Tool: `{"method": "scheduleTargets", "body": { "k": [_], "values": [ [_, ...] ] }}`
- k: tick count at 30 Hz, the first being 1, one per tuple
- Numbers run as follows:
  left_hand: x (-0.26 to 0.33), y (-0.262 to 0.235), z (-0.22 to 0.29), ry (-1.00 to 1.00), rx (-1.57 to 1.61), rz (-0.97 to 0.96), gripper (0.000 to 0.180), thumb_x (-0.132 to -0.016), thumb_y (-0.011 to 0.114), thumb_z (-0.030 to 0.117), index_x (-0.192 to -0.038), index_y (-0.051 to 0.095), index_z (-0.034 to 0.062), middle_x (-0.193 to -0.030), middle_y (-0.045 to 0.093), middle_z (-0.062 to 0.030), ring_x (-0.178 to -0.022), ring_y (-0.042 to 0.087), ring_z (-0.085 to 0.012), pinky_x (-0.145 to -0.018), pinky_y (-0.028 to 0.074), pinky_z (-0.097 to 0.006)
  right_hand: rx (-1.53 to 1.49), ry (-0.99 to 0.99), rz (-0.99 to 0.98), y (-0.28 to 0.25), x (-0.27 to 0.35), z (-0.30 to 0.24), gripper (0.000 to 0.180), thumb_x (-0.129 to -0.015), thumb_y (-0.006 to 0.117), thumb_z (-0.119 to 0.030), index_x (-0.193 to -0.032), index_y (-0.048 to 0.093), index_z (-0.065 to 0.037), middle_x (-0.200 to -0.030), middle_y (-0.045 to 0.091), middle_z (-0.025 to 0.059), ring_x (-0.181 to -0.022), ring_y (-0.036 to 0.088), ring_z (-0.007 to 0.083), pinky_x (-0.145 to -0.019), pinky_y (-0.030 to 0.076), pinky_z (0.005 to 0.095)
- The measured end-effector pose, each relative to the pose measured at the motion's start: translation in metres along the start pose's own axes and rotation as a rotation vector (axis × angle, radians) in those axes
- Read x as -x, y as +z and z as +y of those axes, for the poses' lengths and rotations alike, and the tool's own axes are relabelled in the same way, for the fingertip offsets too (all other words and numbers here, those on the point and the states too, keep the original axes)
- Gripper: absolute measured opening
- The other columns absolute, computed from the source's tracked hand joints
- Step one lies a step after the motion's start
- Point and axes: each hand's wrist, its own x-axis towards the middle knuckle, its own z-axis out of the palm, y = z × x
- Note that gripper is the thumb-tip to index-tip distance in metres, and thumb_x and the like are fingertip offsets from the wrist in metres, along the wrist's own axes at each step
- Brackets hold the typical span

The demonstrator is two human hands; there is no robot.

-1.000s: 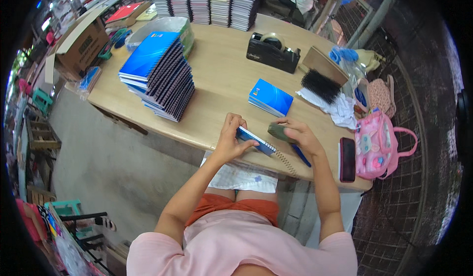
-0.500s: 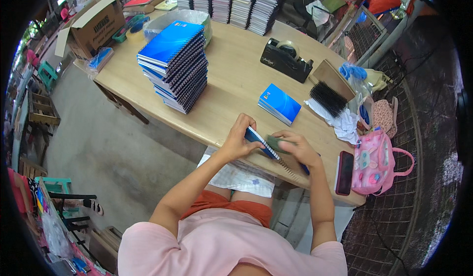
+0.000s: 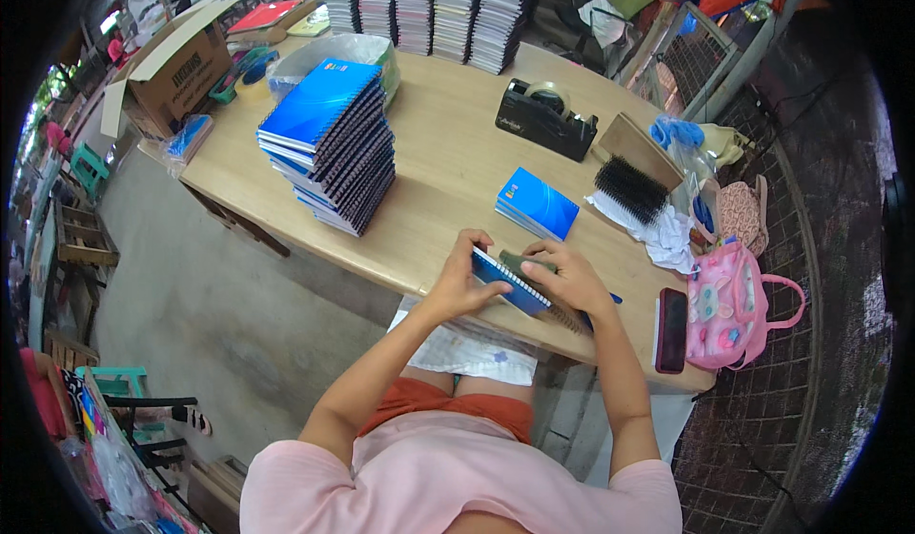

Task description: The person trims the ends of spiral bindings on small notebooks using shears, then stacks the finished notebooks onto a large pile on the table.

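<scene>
My left hand grips a small blue notebook at the table's near edge, thumb on its cover and fingers behind. The notebook is tilted, and its edge with a row of white marks faces up and right. My right hand is closed on a dark green pad, which lies against or just beside that edge. A brownish wire coil shows past the notebook's lower end; whether it is joined to the notebook I cannot tell. Beyond my hands lies a short pile of small blue notebooks.
A tall stack of blue spiral notebooks stands left, near a cardboard box. Tape dispenser, black bristle brush, white cloth, phone and pink bag line the right side. More notebook stacks stand at the back.
My right hand has moved with the green pad up and left along the notebook's edge. The notebook has turned slightly, showing more of its cover. The view has shifted a little.
</scene>
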Motion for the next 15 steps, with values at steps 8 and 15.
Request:
{"method": "scheduleTargets", "body": {
  "k": [8,15],
  "values": [
    [-0.003,-0.025,-0.018,-0.27,0.575,-0.066,0.057,-0.079,0.072,-0.009,-0.124,0.042,0.008,-0.097,0.06,-0.0068,-0.091,0.06,-0.0136,-0.082,0.05,-0.028,-0.256,-0.096,0.008,0.006,-0.008,0.007,0.039,-0.094,0.063,-0.031,-0.105,0.07,0.006,-0.117,0.064,0.0103,-0.104,0.06,0.022,-0.093,0.046,0.0334],
    [-0.004,-0.022,-0.02,-0.332,0.679,-0.05,0.061,-0.075,0.075,-0.012,-0.122,0.041,0.0082,-0.094,0.065,-0.0101,-0.086,0.065,-0.0148,-0.073,0.055,-0.028,-0.572,-0.011,-0.013,0.007,-0.009,-0.015,0.039,-0.095,0.061,-0.032,-0.104,0.071,0.004,-0.114,0.066,0.0109,-0.105,0.062,0.0244,-0.094,0.045,0.0343]
  ]
}}
